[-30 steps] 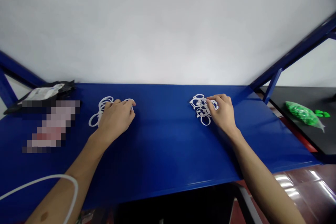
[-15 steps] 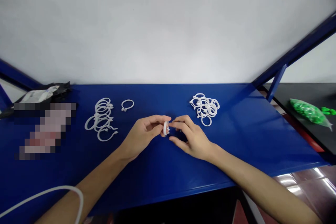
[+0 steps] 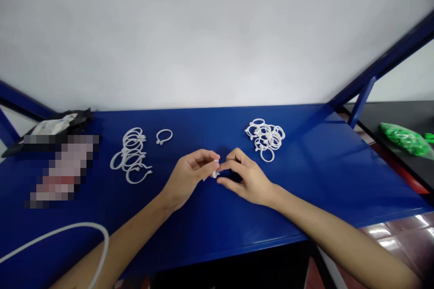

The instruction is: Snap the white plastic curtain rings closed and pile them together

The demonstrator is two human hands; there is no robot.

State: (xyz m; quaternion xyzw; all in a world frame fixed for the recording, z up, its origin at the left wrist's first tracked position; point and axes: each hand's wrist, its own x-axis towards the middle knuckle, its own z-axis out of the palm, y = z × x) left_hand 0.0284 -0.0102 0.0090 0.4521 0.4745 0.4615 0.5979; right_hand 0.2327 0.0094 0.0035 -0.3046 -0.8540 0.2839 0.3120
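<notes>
My left hand [image 3: 192,176] pinches a small white plastic loop [image 3: 215,174] between thumb and fingers. Most of that loop is hidden behind the fingertips. My right hand [image 3: 247,175] is close on its right side, the index fingertip at the loop and the thumb held apart below. Left of my hands lies a row of overlapping white loops [image 3: 133,156], some with open ends. A single closed white loop [image 3: 164,137] rests apart from them. To the right is a tangled pile of white loops [image 3: 267,137].
A blue table [image 3: 210,230] meets a pale wall behind. At left lie a black plastic package [image 3: 68,119] and a pixelated area. A white cable [image 3: 68,228] curves over my left forearm. On a dark surface at right sits a bag of green pieces [image 3: 405,140].
My left thumb has moved over the loop, so less of it shows. The right index fingertip has come closer to it. The view has shifted slightly; the piles stay put.
</notes>
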